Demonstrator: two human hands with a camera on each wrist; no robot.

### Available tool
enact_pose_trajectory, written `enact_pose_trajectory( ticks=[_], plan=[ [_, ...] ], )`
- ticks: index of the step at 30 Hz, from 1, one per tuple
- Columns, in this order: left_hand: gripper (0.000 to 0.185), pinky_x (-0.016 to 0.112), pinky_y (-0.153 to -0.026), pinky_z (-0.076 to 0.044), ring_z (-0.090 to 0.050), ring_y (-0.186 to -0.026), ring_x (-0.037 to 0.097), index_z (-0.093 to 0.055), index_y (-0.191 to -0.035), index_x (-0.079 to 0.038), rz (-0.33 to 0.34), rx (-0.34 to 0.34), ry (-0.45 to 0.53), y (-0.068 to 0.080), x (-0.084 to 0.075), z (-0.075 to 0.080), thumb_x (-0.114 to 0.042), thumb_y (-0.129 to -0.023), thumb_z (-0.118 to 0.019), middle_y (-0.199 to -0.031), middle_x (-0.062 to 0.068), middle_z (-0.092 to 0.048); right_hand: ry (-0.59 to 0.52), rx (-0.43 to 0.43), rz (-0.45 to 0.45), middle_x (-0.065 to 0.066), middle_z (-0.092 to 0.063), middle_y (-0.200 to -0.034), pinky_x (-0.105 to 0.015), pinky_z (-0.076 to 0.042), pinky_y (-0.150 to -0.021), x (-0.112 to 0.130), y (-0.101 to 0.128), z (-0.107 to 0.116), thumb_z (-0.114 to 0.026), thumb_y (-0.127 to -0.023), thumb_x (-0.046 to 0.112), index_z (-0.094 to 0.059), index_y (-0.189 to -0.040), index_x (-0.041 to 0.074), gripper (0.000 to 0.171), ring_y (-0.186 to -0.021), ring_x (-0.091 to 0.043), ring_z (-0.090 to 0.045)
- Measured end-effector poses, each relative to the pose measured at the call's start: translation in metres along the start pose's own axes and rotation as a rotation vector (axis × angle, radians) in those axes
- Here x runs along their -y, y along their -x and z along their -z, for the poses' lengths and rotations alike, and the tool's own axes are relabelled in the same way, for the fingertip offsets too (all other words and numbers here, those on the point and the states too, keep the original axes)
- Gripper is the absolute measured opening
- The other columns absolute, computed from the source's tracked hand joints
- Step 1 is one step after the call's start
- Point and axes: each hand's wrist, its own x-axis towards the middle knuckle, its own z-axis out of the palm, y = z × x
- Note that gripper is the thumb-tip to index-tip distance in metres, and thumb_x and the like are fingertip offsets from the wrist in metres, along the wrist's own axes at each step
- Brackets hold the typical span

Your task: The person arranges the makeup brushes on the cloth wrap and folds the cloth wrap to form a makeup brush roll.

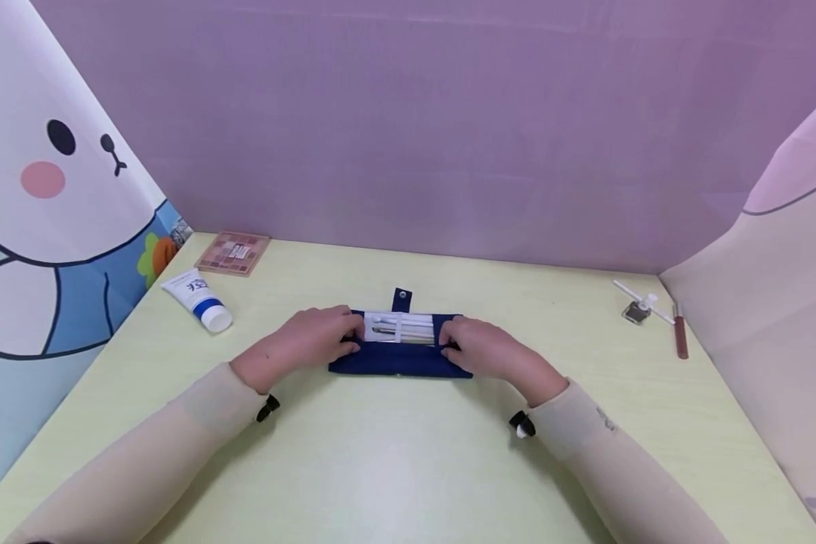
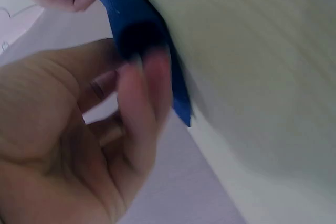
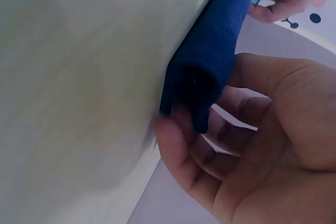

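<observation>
A navy blue roll-up brush case [image 1: 400, 360] lies near the middle of the table, its near edge folded over. Several slim white-handled brushes [image 1: 415, 325] show in its open part under a pale elastic band. At the far side sticks out a short strap with a metal snap [image 1: 402, 300]. My left hand [image 1: 319, 336] pinches the rolled left end between thumb and fingers. At the right end, my right hand [image 1: 484, 347] grips the same roll. In both wrist views the blue fabric [image 2: 131, 14] [image 3: 210, 40] curls into a hollow tube, with fingertips at its open end.
A pink palette [image 1: 233, 253] and a white tube with a blue band [image 1: 199, 300] lie at the back left. Far right are a small glass bottle with a white-stemmed cap [image 1: 638, 310] and a brown-handled tool [image 1: 681, 336]. A purple wall cloth [image 1: 435, 151] borders the table [image 1: 381, 453].
</observation>
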Motion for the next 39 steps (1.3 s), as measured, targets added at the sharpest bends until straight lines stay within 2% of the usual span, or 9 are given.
enact_pose_trajectory(
  ticks=[3,5,11,15,19,24,27,32,39],
  plan=[
    [0.021,0.039,-0.074,-0.060,-0.065,-0.089,0.020,-0.074,-0.118,-0.018,-0.005,-0.062,-0.099,0.004,-0.007,-0.001,-0.029,-0.101,-0.077,-0.114,0.005,-0.071,0.049,-0.072,0.010,-0.008,-0.067,-0.114,-0.043,-0.055,-0.093,0.001,0.003,-0.002,-0.071,-0.103,0.019,-0.068,-0.113,0.009,0.014,-0.102,-0.024,-0.059],
    [0.016,0.040,-0.078,-0.062,-0.066,-0.095,0.022,-0.074,-0.114,-0.016,-0.046,-0.097,-0.126,0.005,-0.011,-0.002,-0.022,-0.100,-0.077,-0.113,0.005,-0.072,0.059,-0.124,0.025,-0.008,-0.065,-0.113,-0.044,-0.054,-0.094,0.002,0.005,-0.004,-0.075,-0.101,0.019,-0.065,-0.114,0.008,0.019,-0.103,-0.026,-0.056],
    [0.014,0.039,-0.088,-0.064,-0.073,-0.099,0.022,-0.076,-0.106,-0.012,-0.189,-0.128,-0.100,0.009,-0.017,-0.004,-0.002,-0.097,-0.071,-0.108,0.004,-0.077,-0.019,-0.173,0.044,-0.010,-0.063,-0.115,-0.041,-0.058,-0.090,0.005,0.007,-0.004,-0.077,-0.098,0.012,-0.059,-0.122,0.006,0.031,-0.100,-0.024,-0.063],
    [0.017,0.039,-0.093,-0.064,-0.076,-0.104,0.023,-0.080,-0.109,-0.009,-0.242,-0.122,-0.071,0.013,-0.014,-0.005,-0.001,-0.097,-0.071,-0.109,0.006,-0.080,-0.040,-0.158,0.034,-0.012,-0.064,-0.125,-0.043,-0.062,-0.094,0.008,0.008,-0.004,-0.075,-0.100,0.010,-0.056,-0.135,0.007,0.040,-0.107,-0.025,-0.068],
    [0.018,0.040,-0.098,-0.064,-0.077,-0.110,0.023,-0.082,-0.114,-0.008,-0.280,-0.097,-0.039,0.020,-0.010,-0.004,-0.007,-0.100,-0.071,-0.113,0.006,-0.082,-0.014,-0.168,0.075,-0.009,-0.070,-0.123,-0.040,-0.063,-0.092,0.009,0.012,-0.005,-0.073,-0.102,0.015,-0.063,-0.133,0.007,0.034,-0.106,-0.022,-0.071],
    [0.027,0.046,-0.109,-0.060,-0.074,-0.124,0.027,-0.079,-0.124,-0.007,-0.260,-0.033,0.007,0.028,-0.007,-0.003,-0.022,-0.105,-0.069,-0.126,0.009,-0.080,0.028,-0.170,0.184,-0.007,-0.077,-0.124,-0.039,-0.064,-0.097,0.013,0.020,-0.006,-0.072,-0.104,0.024,-0.073,-0.128,0.008,0.029,-0.111,-0.021,-0.075],
    [0.037,0.049,-0.115,-0.055,-0.069,-0.134,0.031,-0.075,-0.134,-0.007,-0.233,0.019,0.013,0.031,-0.008,-0.001,-0.029,-0.105,-0.071,-0.136,0.011,-0.076,0.111,-0.139,0.238,-0.009,-0.077,-0.127,-0.043,-0.062,-0.103,0.015,0.024,-0.006,-0.075,-0.102,0.024,-0.075,-0.128,0.007,0.032,-0.118,-0.027,-0.074],
    [0.043,0.051,-0.116,-0.054,-0.064,-0.141,0.033,-0.070,-0.141,-0.007,-0.226,0.048,-0.002,0.033,-0.009,0.000,-0.024,-0.102,-0.075,-0.146,0.010,-0.071,0.272,-0.093,0.265,-0.012,-0.077,-0.129,-0.044,-0.060,-0.107,0.020,0.029,-0.008,-0.080,-0.097,0.020,-0.075,-0.129,0.004,0.036,-0.122,-0.032,-0.071],
    [0.040,0.051,-0.113,-0.056,-0.065,-0.140,0.033,-0.071,-0.140,-0.009,-0.235,0.026,0.004,0.034,-0.008,-0.003,-0.019,-0.101,-0.075,-0.146,0.009,-0.071,0.279,-0.084,0.240,-0.012,-0.078,-0.130,-0.046,-0.059,-0.108,0.022,0.030,-0.008,-0.080,-0.097,0.016,-0.075,-0.130,0.004,0.035,-0.124,-0.032,-0.071]
  ],
)
